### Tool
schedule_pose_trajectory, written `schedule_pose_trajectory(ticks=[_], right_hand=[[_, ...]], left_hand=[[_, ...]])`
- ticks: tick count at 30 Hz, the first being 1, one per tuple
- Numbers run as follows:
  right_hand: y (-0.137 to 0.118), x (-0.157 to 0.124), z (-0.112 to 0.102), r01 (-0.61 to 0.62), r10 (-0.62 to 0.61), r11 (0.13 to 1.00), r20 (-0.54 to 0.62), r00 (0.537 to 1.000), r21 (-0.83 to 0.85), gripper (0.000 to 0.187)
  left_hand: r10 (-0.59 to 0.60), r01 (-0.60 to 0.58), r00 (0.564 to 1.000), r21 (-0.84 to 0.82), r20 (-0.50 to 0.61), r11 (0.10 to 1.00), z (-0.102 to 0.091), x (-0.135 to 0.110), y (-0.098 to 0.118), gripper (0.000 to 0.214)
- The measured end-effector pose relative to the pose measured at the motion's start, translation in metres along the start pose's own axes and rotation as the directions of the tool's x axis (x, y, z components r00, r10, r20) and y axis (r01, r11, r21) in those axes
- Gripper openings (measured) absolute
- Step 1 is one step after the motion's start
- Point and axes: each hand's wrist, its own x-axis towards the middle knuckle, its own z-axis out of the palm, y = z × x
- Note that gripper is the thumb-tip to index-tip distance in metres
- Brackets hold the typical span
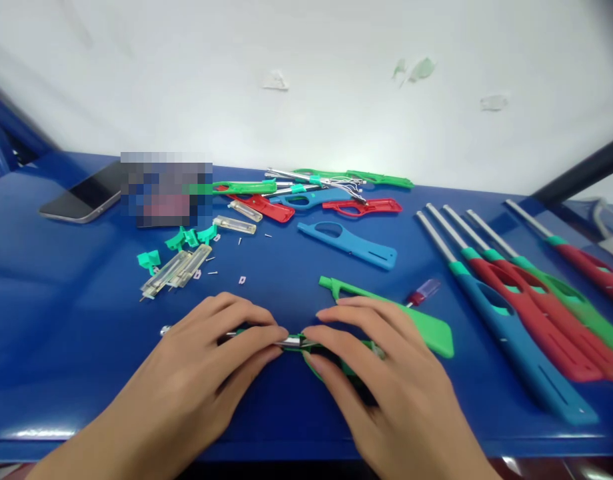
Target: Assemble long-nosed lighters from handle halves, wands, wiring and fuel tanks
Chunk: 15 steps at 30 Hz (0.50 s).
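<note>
Both hands are at a partly assembled green gas lighter (292,341) low over the blue table. My left hand (211,360) pinches its metal tube, whose tip pokes out on the left. My right hand (381,353) has thumb and fingers closed around the green handle half, covering most of it. Just behind my right hand lies a loose light green handle shell (431,327), with a small screwdriver (424,292) beside it. A blue handle shell (349,245) rests farther back.
Several whole lighters (516,333) lie side by side on the right. Clear fuel tanks (176,270), teal triggers (149,261) and tiny screws are scattered at left. More shells and metal tubes (306,180) pile up by the white wall. A phone (84,193) lies back left.
</note>
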Motion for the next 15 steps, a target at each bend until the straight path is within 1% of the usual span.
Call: schedule_pose_trajectory(ticks=[4,10,15], right_hand=[[0.0018,-0.0003,0.0002,0.008,-0.008,1.000,-0.004,1.000,0.024,0.013],[0.0047,-0.0002,-0.0026,0.021,-0.020,0.999,-0.013,1.000,0.048,0.013],[0.0037,0.0001,-0.0029,-0.001,0.002,0.997,-0.019,1.000,0.075,0.014]], left_hand=[[-0.007,0.007,1.000,-0.001,0.005,1.000,0.0001,0.0010,0.0005,0.018],[-0.039,0.039,0.999,-0.010,-0.025,0.999,0.0006,0.0045,0.0043,0.016],[-0.038,0.038,0.999,-0.020,-0.006,0.999,-0.0023,0.0046,0.0077,0.020]])
